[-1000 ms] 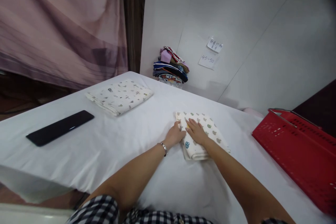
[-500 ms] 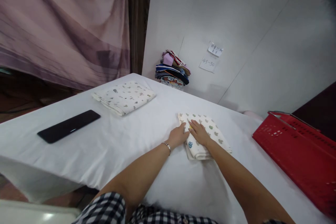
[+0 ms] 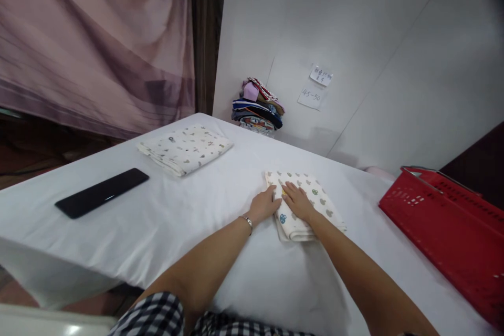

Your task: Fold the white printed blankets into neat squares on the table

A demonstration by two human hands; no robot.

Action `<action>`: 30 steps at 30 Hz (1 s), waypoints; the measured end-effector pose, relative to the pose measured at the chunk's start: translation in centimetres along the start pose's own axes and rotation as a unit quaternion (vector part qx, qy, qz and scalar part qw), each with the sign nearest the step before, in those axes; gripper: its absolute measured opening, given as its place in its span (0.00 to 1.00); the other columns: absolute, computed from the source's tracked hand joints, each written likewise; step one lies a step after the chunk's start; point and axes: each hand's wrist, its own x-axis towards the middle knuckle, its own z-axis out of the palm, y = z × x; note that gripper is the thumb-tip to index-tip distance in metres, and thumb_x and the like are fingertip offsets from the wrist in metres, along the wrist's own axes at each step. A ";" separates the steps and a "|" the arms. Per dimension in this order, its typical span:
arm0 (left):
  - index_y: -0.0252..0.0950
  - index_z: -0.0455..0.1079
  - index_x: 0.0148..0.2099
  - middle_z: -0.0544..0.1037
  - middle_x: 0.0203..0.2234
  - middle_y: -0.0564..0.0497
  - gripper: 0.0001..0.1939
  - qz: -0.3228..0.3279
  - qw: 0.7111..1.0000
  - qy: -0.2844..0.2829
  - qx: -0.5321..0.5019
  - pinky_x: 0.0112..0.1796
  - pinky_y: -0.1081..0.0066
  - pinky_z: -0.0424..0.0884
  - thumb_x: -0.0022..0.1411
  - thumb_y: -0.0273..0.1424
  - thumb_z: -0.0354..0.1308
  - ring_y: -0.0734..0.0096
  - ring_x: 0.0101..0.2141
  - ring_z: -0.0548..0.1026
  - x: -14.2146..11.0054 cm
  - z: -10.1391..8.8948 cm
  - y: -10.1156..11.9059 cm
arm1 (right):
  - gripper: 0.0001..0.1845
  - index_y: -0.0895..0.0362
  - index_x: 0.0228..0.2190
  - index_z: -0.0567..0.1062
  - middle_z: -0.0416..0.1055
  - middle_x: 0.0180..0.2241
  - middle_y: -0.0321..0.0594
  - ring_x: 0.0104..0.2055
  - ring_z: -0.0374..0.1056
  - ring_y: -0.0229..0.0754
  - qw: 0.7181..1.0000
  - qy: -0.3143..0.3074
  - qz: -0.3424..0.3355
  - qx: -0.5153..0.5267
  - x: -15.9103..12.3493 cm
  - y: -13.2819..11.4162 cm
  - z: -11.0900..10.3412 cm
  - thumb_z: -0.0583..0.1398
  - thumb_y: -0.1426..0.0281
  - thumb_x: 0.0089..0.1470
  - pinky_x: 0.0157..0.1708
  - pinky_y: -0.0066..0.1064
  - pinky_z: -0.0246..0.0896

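A folded white cloth (image 3: 321, 202) with grey, green and blue printed figures lies on the white-covered table in front of me. My right hand (image 3: 298, 202) rests flat on its top, palm down, with the fingers stretched toward the far left. At the cloth's left edge is my left hand (image 3: 265, 206), its fingertips and thumb touching the upper surface and the thumb apart from the fingers. The thumb tip comes close to my right hand. A second folded white cloth (image 3: 187, 149), with small dark prints, lies farther off to the left, apart from both hands.
A black phone-like slab (image 3: 102, 192) lies at the table's left. At the right stands a red plastic basket (image 3: 444, 226) with a metal handle. Stacked folded clothes (image 3: 258, 107) sit beyond the far edge by the wall, near paper notes (image 3: 312, 96). A curtain (image 3: 98, 37) hangs at left.
Both hands stay in nearly the same place on the printed cloth. The whole view has shifted very slightly; nothing has been picked up or let go.
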 end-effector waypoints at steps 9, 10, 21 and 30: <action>0.41 0.56 0.61 0.77 0.37 0.47 0.30 -0.018 0.999 0.002 -0.026 0.41 0.67 0.64 0.57 0.43 0.51 0.59 0.41 0.73 0.2 0.1 -0.2 | 0.27 0.53 0.58 0.60 0.46 0.64 0.42 0.66 0.38 0.49 0.994 0.069 0.067 -0.046 0.8 4.0 -2.6 0.46 0.60 0.60 0.61 0.50 0.35; 0.41 0.56 0.62 0.77 0.36 0.47 0.31 -0.018 1.000 0.001 -0.023 0.41 0.67 0.64 0.57 0.43 0.51 0.58 0.41 0.73 0.2 0.1 -0.3 | 0.26 0.53 0.58 0.60 0.46 0.64 0.43 0.66 0.37 0.50 0.991 0.080 0.090 -0.066 0.7 5.1 -2.8 0.46 0.61 0.60 0.60 0.51 0.34; 0.41 0.57 0.61 0.77 0.33 0.49 0.31 -0.016 0.999 0.000 -0.035 0.39 0.68 0.65 0.57 0.42 0.51 0.60 0.38 0.74 0.1 0.0 -0.3 | 0.29 0.55 0.58 0.59 0.48 0.63 0.43 0.64 0.46 0.46 0.987 0.049 0.156 0.004 -0.1 10.7 -1.7 0.46 0.56 0.59 0.59 0.40 0.47; 0.40 0.55 0.62 0.77 0.34 0.48 0.31 -0.009 1.000 -0.007 -0.015 0.38 0.68 0.65 0.58 0.42 0.50 0.60 0.37 0.74 0.1 0.0 -0.3 | 0.31 0.58 0.60 0.55 0.53 0.61 0.46 0.62 0.51 0.47 0.982 0.006 0.186 0.007 -1.9 10.3 -3.2 0.44 0.58 0.60 0.59 0.41 0.47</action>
